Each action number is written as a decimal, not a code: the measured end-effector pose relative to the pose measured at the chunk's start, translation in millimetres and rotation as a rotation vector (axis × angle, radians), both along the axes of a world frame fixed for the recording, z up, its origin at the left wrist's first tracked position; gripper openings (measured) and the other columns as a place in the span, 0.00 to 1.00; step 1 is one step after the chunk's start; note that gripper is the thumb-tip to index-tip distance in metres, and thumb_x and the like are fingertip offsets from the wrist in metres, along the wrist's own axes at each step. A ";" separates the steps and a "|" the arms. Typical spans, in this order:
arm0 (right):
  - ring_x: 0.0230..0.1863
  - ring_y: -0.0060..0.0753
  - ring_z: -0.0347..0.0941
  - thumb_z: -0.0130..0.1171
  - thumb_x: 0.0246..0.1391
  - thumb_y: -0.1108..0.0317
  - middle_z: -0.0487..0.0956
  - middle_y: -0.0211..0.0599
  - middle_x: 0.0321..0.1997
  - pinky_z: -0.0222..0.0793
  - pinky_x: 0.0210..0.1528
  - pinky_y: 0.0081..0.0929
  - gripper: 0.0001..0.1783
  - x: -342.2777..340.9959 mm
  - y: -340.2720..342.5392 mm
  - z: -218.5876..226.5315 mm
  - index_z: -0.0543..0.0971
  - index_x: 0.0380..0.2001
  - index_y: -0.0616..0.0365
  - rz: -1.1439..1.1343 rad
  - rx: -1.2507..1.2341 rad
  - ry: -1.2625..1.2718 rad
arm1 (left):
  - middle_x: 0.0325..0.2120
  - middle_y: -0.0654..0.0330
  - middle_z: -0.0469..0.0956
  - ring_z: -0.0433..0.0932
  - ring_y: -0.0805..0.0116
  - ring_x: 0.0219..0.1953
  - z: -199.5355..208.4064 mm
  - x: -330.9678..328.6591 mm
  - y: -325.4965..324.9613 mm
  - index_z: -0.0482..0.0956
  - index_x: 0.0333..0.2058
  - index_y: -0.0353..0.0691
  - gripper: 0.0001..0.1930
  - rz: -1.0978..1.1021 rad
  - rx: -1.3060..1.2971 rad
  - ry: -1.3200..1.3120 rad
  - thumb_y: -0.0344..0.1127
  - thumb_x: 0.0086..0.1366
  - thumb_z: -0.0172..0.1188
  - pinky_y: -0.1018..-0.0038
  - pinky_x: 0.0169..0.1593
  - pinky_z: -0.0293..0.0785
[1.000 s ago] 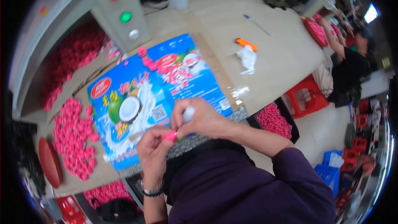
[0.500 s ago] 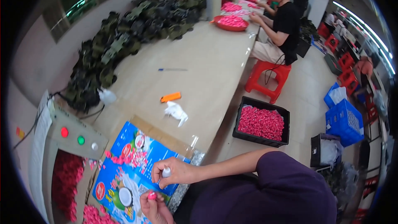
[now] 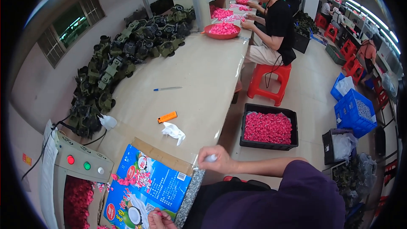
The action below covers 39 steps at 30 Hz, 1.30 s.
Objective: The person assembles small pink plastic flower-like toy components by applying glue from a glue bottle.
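At the lower edge, my left hand (image 3: 157,220) is closed, its fingertips pinching a small pink piece (image 3: 159,214) above the near corner of a blue printed cardboard sheet (image 3: 167,191). My right hand (image 3: 219,161) is held beyond the table's right edge, its fingers curled round a small white rounded thing (image 3: 211,158), mostly hidden by the grip. On the cardboard lie a cluster of small pink-and-white pieces (image 3: 143,179) and several plain pink ones (image 3: 123,181). Pictures of a coconut show on the sheet.
A grey machine box (image 3: 80,154) with coloured buttons stands left, pink pieces (image 3: 78,199) in its opening. An orange lighter (image 3: 167,117), white crumpled cloth (image 3: 173,132) and pen (image 3: 167,88) lie on the table. Green toy vehicles (image 3: 112,70) line the wall. A black crate (image 3: 271,144) stands right.
My right hand has swung right, off the cardboard and past the table edge, still gripping the white thing. My left hand has dropped slightly with the pink piece. The view has shifted.
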State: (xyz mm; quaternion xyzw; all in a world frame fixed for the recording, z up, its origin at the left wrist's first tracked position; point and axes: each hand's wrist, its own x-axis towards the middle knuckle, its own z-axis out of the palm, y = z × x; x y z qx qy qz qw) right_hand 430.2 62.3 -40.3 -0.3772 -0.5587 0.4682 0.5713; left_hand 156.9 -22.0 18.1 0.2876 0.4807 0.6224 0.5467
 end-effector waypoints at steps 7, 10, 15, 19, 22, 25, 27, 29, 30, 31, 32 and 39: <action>0.30 0.22 0.74 0.65 0.49 0.74 0.77 0.31 0.27 0.68 0.34 0.22 0.07 -77.7 -9.0 17.9 0.76 0.27 0.62 0.379 0.080 0.106 | 0.29 0.62 0.70 0.65 0.73 0.33 13.0 14.1 -3.8 0.74 0.34 0.34 0.06 0.063 -0.022 0.066 0.30 0.66 0.50 0.76 0.41 0.62; 0.29 0.23 0.74 0.66 0.48 0.74 0.77 0.31 0.26 0.68 0.32 0.22 0.07 -99.6 -14.7 17.0 0.76 0.26 0.61 0.488 0.127 0.056 | 0.27 0.63 0.67 0.65 0.74 0.33 8.9 10.6 -10.3 0.72 0.30 0.36 0.05 0.068 -0.008 0.088 0.29 0.65 0.50 0.76 0.40 0.61; 0.27 0.23 0.74 0.65 0.44 0.74 0.77 0.31 0.24 0.69 0.32 0.22 0.08 -118.2 -15.9 16.4 0.75 0.25 0.61 0.531 0.054 0.091 | 0.27 0.63 0.66 0.63 0.75 0.32 10.6 -4.8 -14.1 0.70 0.29 0.37 0.05 0.254 0.016 0.250 0.28 0.65 0.51 0.77 0.37 0.60; 0.30 0.24 0.74 0.64 0.45 0.73 0.77 0.33 0.26 0.70 0.36 0.24 0.07 -123.3 -3.3 12.3 0.76 0.25 0.61 0.560 0.056 0.063 | 0.31 0.59 0.70 0.68 0.71 0.34 -62.4 -117.9 -19.6 0.71 0.38 0.32 0.05 0.429 -0.037 0.834 0.28 0.66 0.53 0.76 0.39 0.66; 0.35 0.23 0.75 0.66 0.47 0.74 0.78 0.32 0.30 0.70 0.39 0.22 0.06 -113.2 8.5 17.4 0.77 0.26 0.61 0.527 -0.030 -0.008 | 0.31 0.56 0.68 0.69 0.63 0.36 -38.6 -167.4 -16.5 0.70 0.37 0.32 0.05 0.498 0.192 1.393 0.27 0.64 0.54 0.71 0.44 0.66; 0.33 0.19 0.73 0.66 0.45 0.76 0.77 0.31 0.29 0.69 0.38 0.21 0.06 -108.5 17.5 21.0 0.77 0.25 0.61 0.456 -0.035 -0.035 | 0.52 0.45 0.68 0.66 0.46 0.56 -23.6 -230.8 -22.6 0.72 0.49 0.35 0.17 0.640 -0.145 1.779 0.34 0.63 0.58 0.59 0.55 0.64; 0.33 0.19 0.72 0.66 0.46 0.76 0.77 0.30 0.28 0.68 0.37 0.19 0.06 -113.9 23.7 16.1 0.77 0.25 0.61 0.449 -0.078 0.010 | 0.58 0.45 0.63 0.59 0.44 0.62 -12.4 -248.9 -24.1 0.71 0.53 0.37 0.21 0.773 -0.231 2.045 0.38 0.63 0.59 0.55 0.61 0.58; 0.32 0.18 0.72 0.66 0.46 0.76 0.76 0.29 0.28 0.68 0.37 0.19 0.06 -115.9 31.4 14.7 0.77 0.25 0.61 0.473 -0.110 0.021 | 0.56 0.45 0.66 0.61 0.45 0.60 -3.6 -242.3 -12.6 0.72 0.53 0.38 0.21 0.822 -0.249 2.174 0.36 0.61 0.61 0.53 0.61 0.57; 0.32 0.18 0.71 0.66 0.46 0.77 0.76 0.28 0.28 0.67 0.37 0.19 0.06 -117.9 34.8 15.1 0.77 0.25 0.60 0.448 -0.120 0.026 | 0.54 0.46 0.68 0.62 0.46 0.59 -1.0 -240.1 -7.9 0.73 0.51 0.38 0.21 0.755 -0.135 2.118 0.34 0.60 0.62 0.54 0.60 0.58; 0.32 0.18 0.71 0.66 0.46 0.77 0.76 0.28 0.28 0.67 0.37 0.19 0.06 -119.8 39.8 16.4 0.77 0.25 0.60 0.472 -0.132 0.029 | 0.52 0.47 0.70 0.63 0.46 0.58 3.3 -235.2 -1.8 0.74 0.50 0.39 0.20 0.689 -0.019 2.062 0.33 0.58 0.63 0.55 0.60 0.59; 0.31 0.19 0.71 0.66 0.46 0.77 0.76 0.31 0.28 0.67 0.35 0.19 0.07 -122.6 45.2 18.6 0.76 0.26 0.61 0.477 -0.107 0.021 | 0.50 0.47 0.71 0.64 0.47 0.57 2.9 -227.2 4.8 0.75 0.48 0.38 0.19 0.633 0.034 2.001 0.31 0.57 0.63 0.55 0.59 0.60; 0.32 0.16 0.70 0.66 0.46 0.76 0.76 0.26 0.28 0.66 0.36 0.16 0.07 -136.2 80.2 36.9 0.77 0.25 0.59 0.481 -0.029 -0.054 | 0.40 0.49 0.76 0.70 0.49 0.46 -7.7 -178.8 75.0 0.77 0.41 0.35 0.15 0.192 0.216 1.714 0.27 0.52 0.64 0.59 0.50 0.66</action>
